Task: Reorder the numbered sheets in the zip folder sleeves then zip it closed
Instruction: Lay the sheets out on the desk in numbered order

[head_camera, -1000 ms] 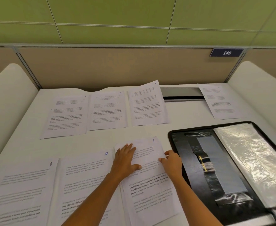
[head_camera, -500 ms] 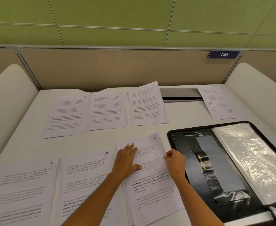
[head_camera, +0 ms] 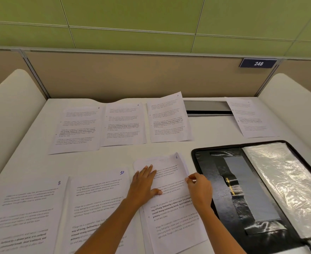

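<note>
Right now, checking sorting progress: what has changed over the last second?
The right hand, pinching sheet 6 by its right edge, has drawn it slightly toward the zip folder, baring the sheet beneath. The left hand stays flat on sheet 6; sheet 8 and sheet 10 are unmoved.

even bright light, glare on plastic sleeves (head_camera: 286, 182), wide-angle bending at edges.

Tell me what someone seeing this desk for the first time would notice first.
Probably the two bare hands at front centre: the left hand presses flat on a white printed sheet numbered 6 while the right hand pinches its right edge. Next, the open black zip folder at right, its shiny clear plastic sleeves catching the light. More white printed sheets lie in rows across the white desk.
</note>
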`<state>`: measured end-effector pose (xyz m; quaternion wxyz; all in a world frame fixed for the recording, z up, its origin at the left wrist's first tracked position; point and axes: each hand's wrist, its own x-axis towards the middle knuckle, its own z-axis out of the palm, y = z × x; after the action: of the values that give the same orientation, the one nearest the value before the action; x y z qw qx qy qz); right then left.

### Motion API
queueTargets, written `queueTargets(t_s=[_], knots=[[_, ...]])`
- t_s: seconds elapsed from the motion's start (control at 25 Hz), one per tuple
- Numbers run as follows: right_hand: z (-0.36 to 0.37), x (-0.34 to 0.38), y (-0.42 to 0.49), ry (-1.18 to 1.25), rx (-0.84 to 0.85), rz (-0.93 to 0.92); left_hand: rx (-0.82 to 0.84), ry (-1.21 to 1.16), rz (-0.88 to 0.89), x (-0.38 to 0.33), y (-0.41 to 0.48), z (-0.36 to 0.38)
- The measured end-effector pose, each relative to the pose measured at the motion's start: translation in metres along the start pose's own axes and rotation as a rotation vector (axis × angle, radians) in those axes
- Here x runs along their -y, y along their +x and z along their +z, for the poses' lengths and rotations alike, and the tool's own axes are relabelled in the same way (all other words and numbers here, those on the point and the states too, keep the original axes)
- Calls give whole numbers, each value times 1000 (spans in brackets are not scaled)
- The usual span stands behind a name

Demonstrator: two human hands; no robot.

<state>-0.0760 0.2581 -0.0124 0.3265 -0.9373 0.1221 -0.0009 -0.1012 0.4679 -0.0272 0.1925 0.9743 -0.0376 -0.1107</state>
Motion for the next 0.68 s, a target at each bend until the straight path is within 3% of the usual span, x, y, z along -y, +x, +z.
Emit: queueTargets(t_s=[0.24, 0.68], knots=[[2, 2, -5, -27, -54, -25, 1, 9, 7, 0, 0, -1], [-20, -11, 11, 339, 63, 141, -76, -137, -18, 5, -8, -9]])
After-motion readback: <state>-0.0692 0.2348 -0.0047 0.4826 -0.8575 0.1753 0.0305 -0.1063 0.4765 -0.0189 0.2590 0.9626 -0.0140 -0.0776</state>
